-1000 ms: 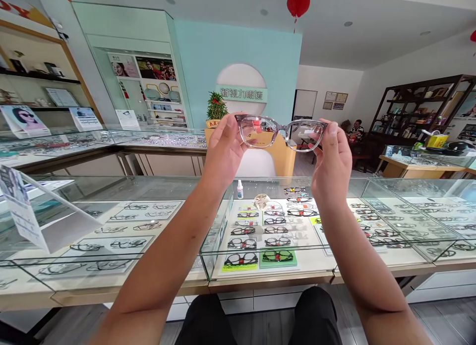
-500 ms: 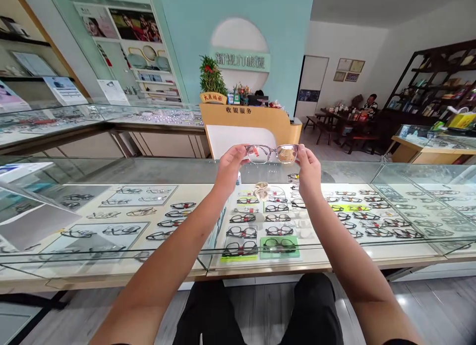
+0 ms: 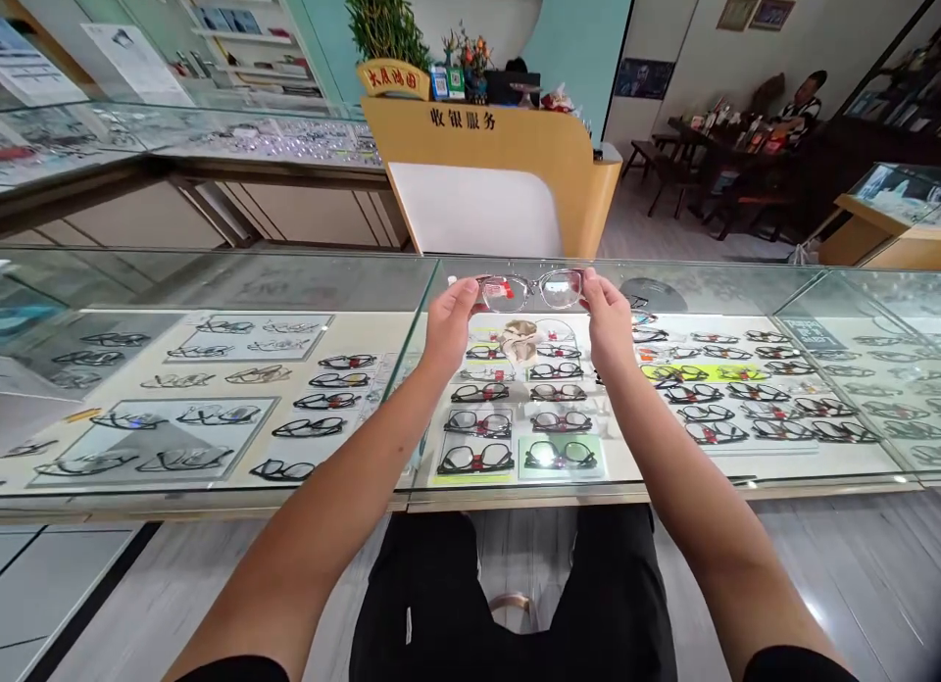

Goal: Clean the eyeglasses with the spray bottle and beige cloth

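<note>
Both my hands hold up a pair of eyeglasses [image 3: 530, 290] with a clear frame, above the far part of a glass display case. A red sticker shows at its left lens. My left hand [image 3: 450, 321] pinches the frame's left end between thumb and fingers. At the other end, my right hand [image 3: 607, 319] grips it the same way. Below the hands, rows of dark-framed eyeglasses [image 3: 479, 459] lie under the glass, and another pair [image 3: 560, 456] rests on a pale green card. A beige cloth-like ornament [image 3: 519, 339] stands among them, just under the held pair.
The glass display case [image 3: 412, 500] spans the full width before me. More eyeglasses [image 3: 202, 414] lie on a grey tray at left. Beyond stands a wooden cashier counter [image 3: 492, 138] with a plant [image 3: 386, 21]. A person [image 3: 801, 109] sits at a dark table at back right.
My view has tilted downward, so the counter and wall sit higher in the picture. The eyeglasses remain in both hands and are now slightly tilted, seen against the case.
</note>
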The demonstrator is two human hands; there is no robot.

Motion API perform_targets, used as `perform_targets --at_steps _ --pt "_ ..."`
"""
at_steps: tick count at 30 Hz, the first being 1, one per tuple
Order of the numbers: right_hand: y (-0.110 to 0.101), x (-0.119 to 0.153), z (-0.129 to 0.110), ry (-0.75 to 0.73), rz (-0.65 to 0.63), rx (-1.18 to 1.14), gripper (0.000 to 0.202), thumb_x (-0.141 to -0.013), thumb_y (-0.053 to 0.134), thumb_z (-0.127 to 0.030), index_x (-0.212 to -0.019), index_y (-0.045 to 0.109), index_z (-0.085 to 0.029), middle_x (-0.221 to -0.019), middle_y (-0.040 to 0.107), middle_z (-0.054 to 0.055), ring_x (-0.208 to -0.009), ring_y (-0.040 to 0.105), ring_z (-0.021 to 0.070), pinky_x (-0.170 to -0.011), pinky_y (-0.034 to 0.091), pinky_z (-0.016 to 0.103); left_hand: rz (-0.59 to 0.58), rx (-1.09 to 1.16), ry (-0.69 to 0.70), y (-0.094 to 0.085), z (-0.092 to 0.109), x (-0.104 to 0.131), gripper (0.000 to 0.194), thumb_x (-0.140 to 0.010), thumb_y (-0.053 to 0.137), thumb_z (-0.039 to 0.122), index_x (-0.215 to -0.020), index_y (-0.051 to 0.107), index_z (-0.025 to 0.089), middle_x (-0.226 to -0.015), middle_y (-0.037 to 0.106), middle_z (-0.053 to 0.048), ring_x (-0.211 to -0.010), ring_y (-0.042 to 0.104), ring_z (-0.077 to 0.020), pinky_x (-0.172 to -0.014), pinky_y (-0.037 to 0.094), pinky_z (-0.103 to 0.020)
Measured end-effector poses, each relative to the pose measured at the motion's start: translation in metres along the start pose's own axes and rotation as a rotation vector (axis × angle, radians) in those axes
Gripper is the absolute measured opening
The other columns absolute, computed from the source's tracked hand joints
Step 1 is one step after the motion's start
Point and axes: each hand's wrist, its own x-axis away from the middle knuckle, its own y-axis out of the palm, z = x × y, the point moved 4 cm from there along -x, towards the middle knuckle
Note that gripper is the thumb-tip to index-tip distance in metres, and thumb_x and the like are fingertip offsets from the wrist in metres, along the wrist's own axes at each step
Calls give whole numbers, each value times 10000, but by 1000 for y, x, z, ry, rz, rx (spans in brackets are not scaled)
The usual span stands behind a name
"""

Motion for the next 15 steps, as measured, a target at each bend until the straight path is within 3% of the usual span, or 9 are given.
perform_targets --at_steps 4,15 --pt "-3 1 13 13 -35 12 550 -879 711 -801 -1049 825 -290 -1135 830 35 -1143 717 246 -1095 535 427 -4 -4 -3 -3 -5 4 553 -881 750 755 -1022 804 222 -1034 825 -88 -1007 770 -231 -860 591 -346" --pt "-1 6 23 75 -79 33 552 -898 702 -804 -1033 843 -288 -1156 816 36 -1183 703 249 -1083 521 409 -48 47 -62 6 12 11 544 -863 762 757 -800 745 217 -954 831 -100 -1111 786 -285 -915 597 -394"
